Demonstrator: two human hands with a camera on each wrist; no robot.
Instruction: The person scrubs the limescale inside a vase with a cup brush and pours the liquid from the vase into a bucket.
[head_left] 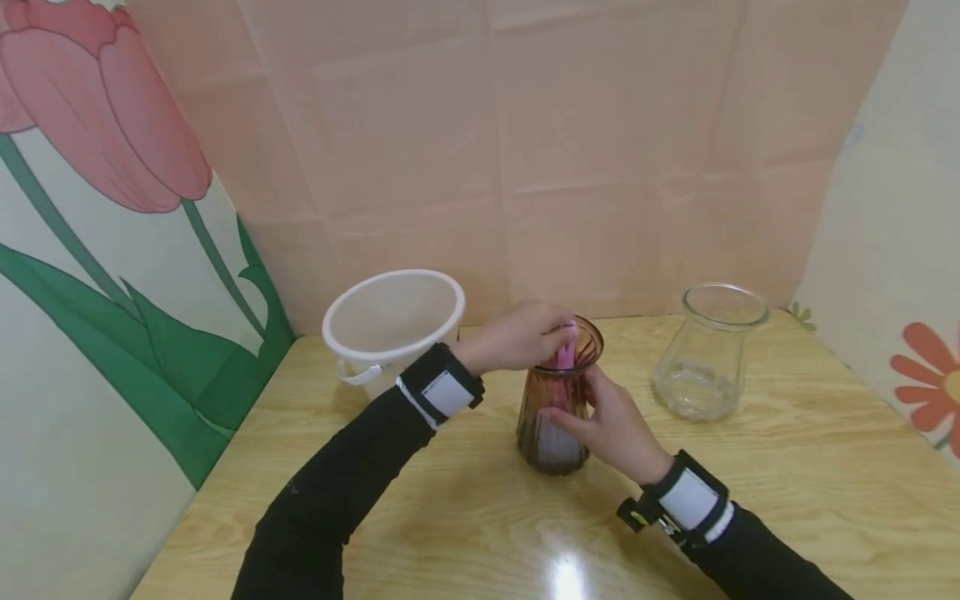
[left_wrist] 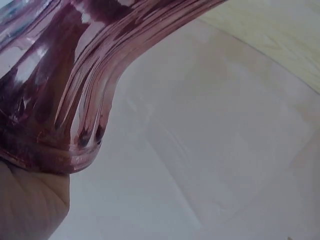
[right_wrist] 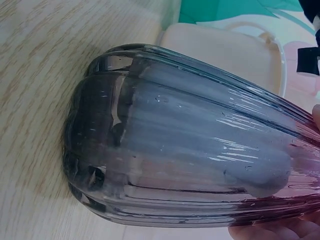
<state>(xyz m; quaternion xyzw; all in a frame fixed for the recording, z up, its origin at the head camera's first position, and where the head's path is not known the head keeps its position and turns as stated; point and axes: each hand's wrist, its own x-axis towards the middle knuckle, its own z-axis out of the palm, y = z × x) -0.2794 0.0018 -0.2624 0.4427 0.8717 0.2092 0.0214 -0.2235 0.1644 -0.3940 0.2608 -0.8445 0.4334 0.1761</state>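
A ribbed purple-brown glass vase [head_left: 553,446] stands upright in the middle of the wooden table [head_left: 787,500]. My left hand [head_left: 551,335] is over its mouth and pinches a pink handle [head_left: 567,350] that goes down into it. My right hand [head_left: 585,414] grips the vase's side. The right wrist view shows the vase [right_wrist: 95,150] close up, with a pale grey cylindrical head [right_wrist: 210,150] inside it and my fingertips [right_wrist: 270,232] below. In the left wrist view I see the vase's flared rim [left_wrist: 60,105] and a bit of my palm [left_wrist: 27,205].
A white plastic bucket [head_left: 393,321] with a handle stands behind and left of the vase. A clear glass vase [head_left: 708,354] stands at the back right. Paper walls with flower prints close in the table on three sides.
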